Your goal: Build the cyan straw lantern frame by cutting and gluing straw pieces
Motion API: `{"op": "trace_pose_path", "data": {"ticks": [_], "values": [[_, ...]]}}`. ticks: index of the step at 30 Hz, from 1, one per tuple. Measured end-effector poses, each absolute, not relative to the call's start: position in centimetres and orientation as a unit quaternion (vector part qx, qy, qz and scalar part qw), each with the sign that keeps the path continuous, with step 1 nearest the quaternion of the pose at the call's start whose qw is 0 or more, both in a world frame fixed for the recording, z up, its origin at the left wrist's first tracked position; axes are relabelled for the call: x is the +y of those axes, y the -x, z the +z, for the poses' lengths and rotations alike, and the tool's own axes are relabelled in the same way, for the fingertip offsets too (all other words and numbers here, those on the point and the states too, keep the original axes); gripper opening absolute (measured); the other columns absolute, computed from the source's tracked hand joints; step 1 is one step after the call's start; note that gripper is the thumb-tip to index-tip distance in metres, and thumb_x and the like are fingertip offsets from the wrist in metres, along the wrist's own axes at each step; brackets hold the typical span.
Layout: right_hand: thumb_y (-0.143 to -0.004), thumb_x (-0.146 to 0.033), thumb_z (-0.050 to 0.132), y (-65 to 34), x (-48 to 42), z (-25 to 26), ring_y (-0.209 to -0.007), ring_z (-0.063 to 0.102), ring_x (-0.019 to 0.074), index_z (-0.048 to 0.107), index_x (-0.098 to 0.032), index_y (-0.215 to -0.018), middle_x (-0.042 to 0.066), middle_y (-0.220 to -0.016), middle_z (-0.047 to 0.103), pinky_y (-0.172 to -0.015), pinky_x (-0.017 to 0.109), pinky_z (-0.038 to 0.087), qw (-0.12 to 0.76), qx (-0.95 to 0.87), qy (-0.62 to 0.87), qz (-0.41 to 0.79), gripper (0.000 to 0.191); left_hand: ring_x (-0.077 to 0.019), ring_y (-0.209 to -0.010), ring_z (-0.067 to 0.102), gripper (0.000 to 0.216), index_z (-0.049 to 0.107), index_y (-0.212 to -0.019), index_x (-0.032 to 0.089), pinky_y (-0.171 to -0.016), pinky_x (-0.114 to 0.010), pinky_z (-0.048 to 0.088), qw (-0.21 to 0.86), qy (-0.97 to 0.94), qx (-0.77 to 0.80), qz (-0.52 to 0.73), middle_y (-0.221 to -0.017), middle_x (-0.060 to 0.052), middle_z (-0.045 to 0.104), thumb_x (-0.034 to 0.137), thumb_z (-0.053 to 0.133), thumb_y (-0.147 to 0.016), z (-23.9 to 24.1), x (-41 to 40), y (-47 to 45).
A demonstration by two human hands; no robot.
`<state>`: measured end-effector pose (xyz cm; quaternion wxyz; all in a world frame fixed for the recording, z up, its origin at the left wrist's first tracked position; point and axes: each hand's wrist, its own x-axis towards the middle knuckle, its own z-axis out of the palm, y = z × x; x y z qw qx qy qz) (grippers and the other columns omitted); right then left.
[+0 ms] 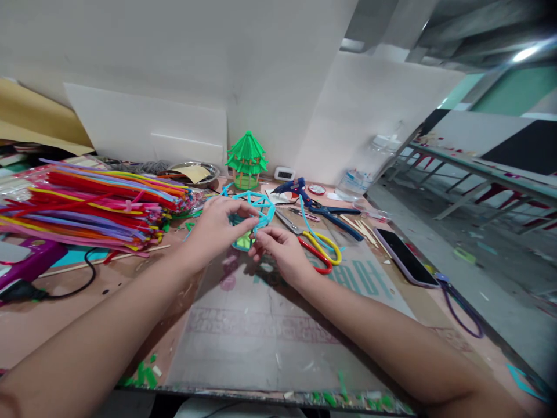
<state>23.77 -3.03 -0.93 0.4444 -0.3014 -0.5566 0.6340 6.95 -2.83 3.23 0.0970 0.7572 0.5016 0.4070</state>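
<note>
Both my hands meet over the middle of the work table around a light blue pipe-cleaner frame (260, 206). My left hand (220, 223) grips the frame's left side with curled fingers. My right hand (282, 252) pinches the frame's lower right edge between thumb and fingers. A small green piece (244, 241) shows under the frame between the two hands. A loose blue pipe cleaner (310, 223) trails off to the right of the frame.
A big pile of coloured pipe cleaners (91, 206) fills the left. Behind stand a green model pavilion (246, 159), a metal dish (195, 172) and a blue glue gun (293, 188). Red-and-yellow scissors (319, 252), blue pliers (337, 216) and a phone (407, 258) lie right.
</note>
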Motion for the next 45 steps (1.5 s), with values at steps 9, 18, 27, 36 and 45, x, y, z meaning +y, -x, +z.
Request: {"op": "trace_pose_path", "data": {"ticks": [9, 18, 27, 36, 45], "values": [[-0.076, -0.033, 0.069, -23.7, -2.8, -1.0, -0.050, 0.059, 0.0092, 0.065, -0.014, -0.074, 0.001, -0.060, 0.067, -0.052, 0.022, 0.048, 0.451, -0.528, 0.322, 0.644, 0.020, -0.0202, -0.091, 0.059, 0.025, 0.072, -0.090, 0.023, -0.088, -0.034, 0.040, 0.106, -0.769, 0.477, 0.412, -0.089, -0.001, 0.070, 0.042, 0.058, -0.084, 2.6, -2.1, -6.3], [-0.074, -0.037, 0.070, -23.6, -3.0, -1.0, -0.050, 0.059, 0.0094, 0.066, -0.014, -0.075, 0.001, -0.060, 0.067, -0.053, 0.022, 0.048, 0.439, -0.532, 0.313, 0.653, 0.024, -0.0198, -0.087, 0.060, 0.021, 0.072, -0.086, 0.024, -0.090, -0.036, 0.040, 0.093, -0.764, 0.486, 0.413, -0.086, -0.001, 0.071, 0.041, 0.061, -0.082, 3.1, -2.7, -6.8], [-0.075, -0.039, 0.069, -23.8, -2.9, -1.1, -0.050, 0.059, 0.0111, 0.067, -0.015, -0.090, 0.001, -0.060, 0.067, -0.052, 0.023, 0.046, 0.468, -0.520, 0.308, 0.644, 0.028, -0.0187, -0.087, 0.061, 0.024, 0.072, -0.088, 0.022, -0.080, -0.030, 0.043, 0.132, -0.775, 0.475, 0.396, -0.089, -0.001, 0.071, 0.043, 0.062, -0.081, 3.5, -2.1, -5.5], [-0.075, -0.034, 0.072, -24.0, -3.5, -0.5, -0.049, 0.056, 0.0087, 0.067, -0.016, -0.087, -0.001, -0.062, 0.066, -0.049, 0.020, 0.046, 0.435, -0.437, 0.259, 0.743, 0.022, -0.0193, -0.092, 0.059, 0.021, 0.071, -0.089, 0.023, -0.087, -0.033, 0.041, 0.099, -0.795, 0.461, 0.381, -0.090, -0.001, 0.071, 0.041, 0.062, -0.082, 4.4, -2.6, -5.4], [-0.074, -0.033, 0.074, -23.8, -3.3, -0.9, -0.049, 0.054, 0.0072, 0.063, -0.016, -0.078, -0.001, -0.062, 0.064, -0.051, 0.020, 0.047, 0.452, -0.427, 0.258, 0.739, 0.021, -0.0195, -0.095, 0.055, 0.017, 0.070, -0.084, 0.026, -0.102, -0.041, 0.025, -0.003, -0.821, 0.441, 0.362, -0.084, 0.001, 0.070, 0.042, 0.065, -0.080, 3.8, -2.7, -5.7]]}}
